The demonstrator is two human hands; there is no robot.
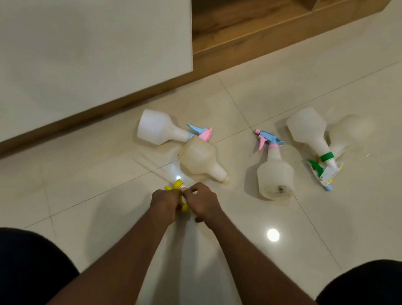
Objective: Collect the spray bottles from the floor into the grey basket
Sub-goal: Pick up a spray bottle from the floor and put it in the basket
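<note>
Several translucent white spray bottles lie on the tiled floor. One with a blue-and-pink trigger (157, 127) lies at the left, and a headless bottle (200, 160) rests against it. Another with a blue-and-pink trigger (271, 172) lies in the middle. At the right lie a bottle with a green collar (308, 132) and one more bottle (347, 133) behind it. My left hand (164, 200) and my right hand (203, 203) are together, both shut on a yellow spray head (178, 185) just below the headless bottle. No grey basket is in view.
A white cabinet door (82, 28) fills the upper left, with a wooden shelf unit (240, 26) behind it. My dark-clothed knees (5, 266) frame the bottom corners. A ceiling light glares off the tile (273, 235).
</note>
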